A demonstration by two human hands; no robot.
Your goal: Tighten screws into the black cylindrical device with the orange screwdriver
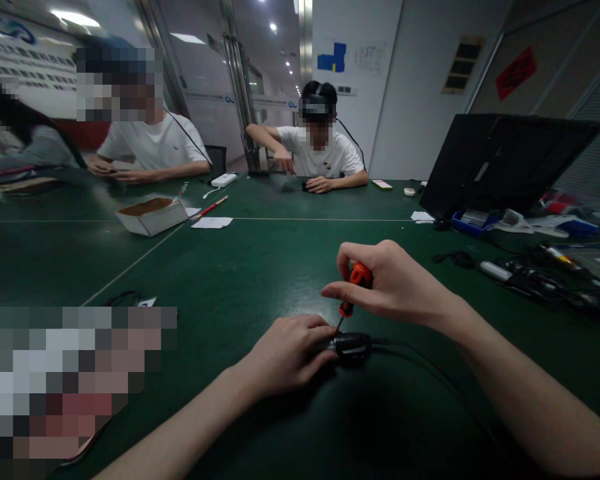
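My right hand [395, 283] is closed around an orange-and-black screwdriver [356, 283], held nearly upright with its tip pointing down onto a small black corded device [353, 347] on the green table [260, 267]. My left hand [290, 353] grips the left end of that device and presses it to the table. A thin black cable [420, 360] runs from the device to the right, under my right forearm.
An open cardboard box [153, 215], papers and a red pencil lie farther back on the left. A black laptop [500, 163] and a tangle of cables and tools [540, 277] sit at right. Three other people sit at the far side of the table.
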